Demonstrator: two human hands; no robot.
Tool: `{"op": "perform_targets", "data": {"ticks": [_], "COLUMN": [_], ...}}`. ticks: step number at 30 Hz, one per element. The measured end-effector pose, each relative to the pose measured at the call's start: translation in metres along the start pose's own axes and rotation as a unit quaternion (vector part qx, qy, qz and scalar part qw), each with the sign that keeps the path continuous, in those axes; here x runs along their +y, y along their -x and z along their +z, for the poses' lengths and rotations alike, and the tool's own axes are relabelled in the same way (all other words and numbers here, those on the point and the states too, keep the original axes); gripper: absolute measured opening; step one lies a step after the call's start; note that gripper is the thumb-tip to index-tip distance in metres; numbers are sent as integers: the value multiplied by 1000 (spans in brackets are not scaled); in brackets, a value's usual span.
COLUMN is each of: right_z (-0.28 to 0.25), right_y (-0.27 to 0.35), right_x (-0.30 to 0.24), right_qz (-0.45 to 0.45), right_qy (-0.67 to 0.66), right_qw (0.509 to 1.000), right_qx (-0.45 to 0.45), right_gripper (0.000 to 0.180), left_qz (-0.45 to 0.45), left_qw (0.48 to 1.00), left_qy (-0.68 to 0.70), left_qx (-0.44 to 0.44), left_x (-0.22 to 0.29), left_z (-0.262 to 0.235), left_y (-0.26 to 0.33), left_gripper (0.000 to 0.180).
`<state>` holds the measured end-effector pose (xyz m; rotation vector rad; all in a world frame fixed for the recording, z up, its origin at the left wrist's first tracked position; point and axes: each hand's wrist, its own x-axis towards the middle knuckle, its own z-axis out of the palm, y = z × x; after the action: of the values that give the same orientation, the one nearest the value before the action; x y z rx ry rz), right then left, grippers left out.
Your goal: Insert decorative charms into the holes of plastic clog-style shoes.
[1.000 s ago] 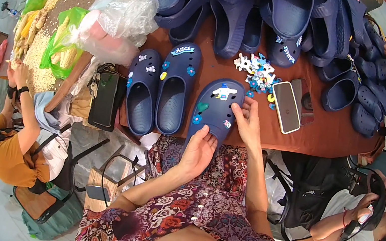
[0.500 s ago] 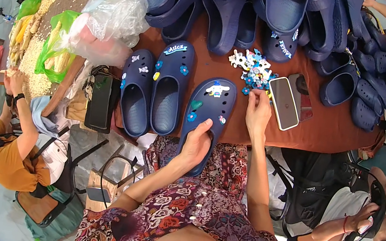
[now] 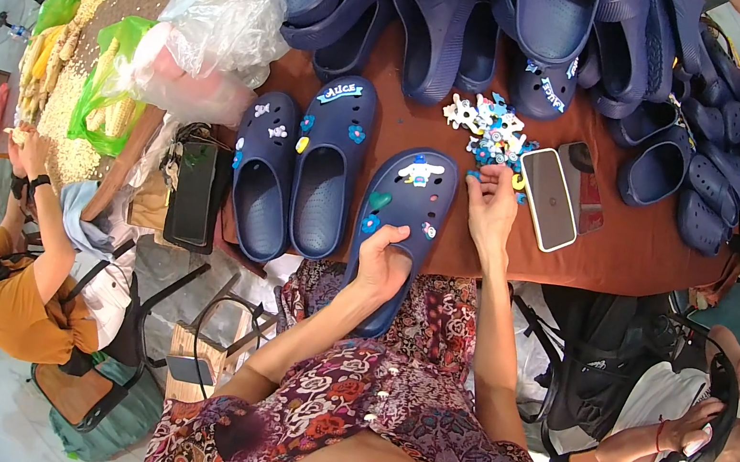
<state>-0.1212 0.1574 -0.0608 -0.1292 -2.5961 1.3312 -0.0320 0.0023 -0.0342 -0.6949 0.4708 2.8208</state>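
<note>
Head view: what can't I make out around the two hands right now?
All in the head view:
Footbed of the navy clog: mostly covered by the left hand.
Whether the right hand grips a charm: its own fingers hide the contact.
Single pieces in the charm pile: overlapping, too small.
Far stacked clogs: cut off by the upper edge.

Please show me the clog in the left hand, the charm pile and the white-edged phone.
Clog (image 3: 406, 206): head view, on its upper.
Charm pile (image 3: 492, 131): head view, middle of the pile.
White-edged phone (image 3: 548, 201): head view, on its dark screen.
</note>
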Motion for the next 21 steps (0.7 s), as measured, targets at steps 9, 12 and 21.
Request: {"op": "perform_targets", "data": {"ticks": [9, 12, 21], "right_z": [-18, -20, -29], "right_y": [29, 35, 33], "right_x": [-39, -41, -34], "right_qz": [127, 135, 145], "right_qy": [-364, -362, -374], "right_qw": [910, 907, 885], "right_qx": [-155, -165, -236], "right_gripper": [17, 17, 18], "left_qz": [1, 3, 29], "left_qw": [1000, 999, 987], "left_qy": [-23, -35, -149], "left_qx": [-16, -5, -44], "left_x": [-3, -8, -24], "left_z": [1, -7, -31], "left_y": [5, 10, 20], "left_gripper": [29, 21, 33]}}
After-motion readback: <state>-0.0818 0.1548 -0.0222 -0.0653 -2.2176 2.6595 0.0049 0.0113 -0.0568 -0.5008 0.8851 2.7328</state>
